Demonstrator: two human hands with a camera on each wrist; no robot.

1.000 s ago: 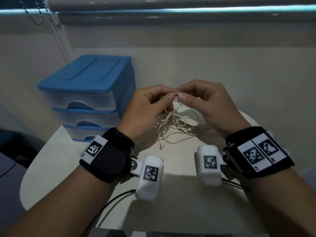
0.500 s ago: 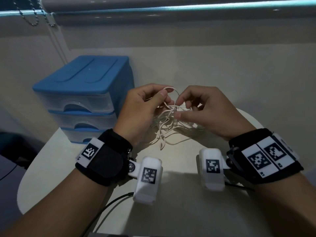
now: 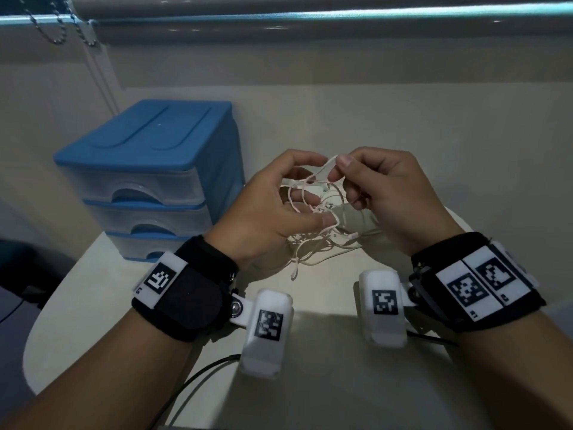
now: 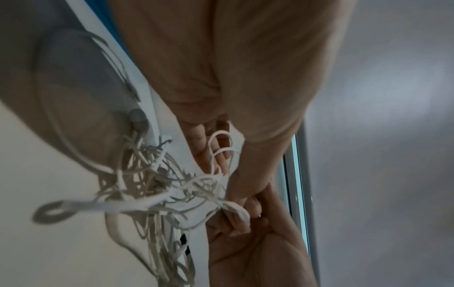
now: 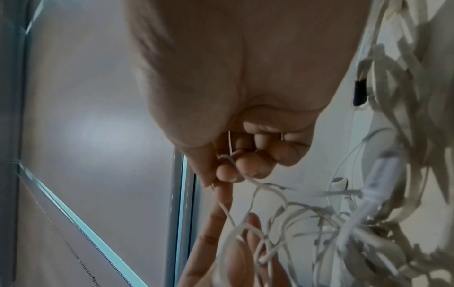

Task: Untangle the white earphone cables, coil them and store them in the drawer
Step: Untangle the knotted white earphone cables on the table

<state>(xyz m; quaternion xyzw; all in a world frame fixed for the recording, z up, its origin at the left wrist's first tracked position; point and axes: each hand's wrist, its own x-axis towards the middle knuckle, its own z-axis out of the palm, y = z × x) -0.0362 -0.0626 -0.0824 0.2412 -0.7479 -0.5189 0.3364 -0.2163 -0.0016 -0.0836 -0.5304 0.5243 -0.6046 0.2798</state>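
A tangle of white earphone cables [image 3: 322, 243] hangs from both hands, its lower part lying on the white table [image 3: 310, 383]. My left hand [image 3: 322, 189] has its fingers spread through the strands, and its thumb pins a cable against the fingers. My right hand [image 3: 339, 164] pinches one loop and holds it up beside the left index finger. In the left wrist view a loop [image 4: 221, 147] lies over my left fingers above the knot [image 4: 159, 184]. In the right wrist view my curled right fingers [image 5: 230, 172] grip a thin strand leading into the tangle [image 5: 343, 223].
A blue three-drawer plastic unit [image 3: 148, 169] stands at the table's back left, all its drawers closed. A wall and a window blind with a bead chain [image 3: 59, 29] lie behind. Black camera leads [image 3: 198, 377] trail off the table's near edge.
Both hands have risen slightly. My right hand has pulled one loop up out of the knot, and my left fingers have spread apart within the strands.
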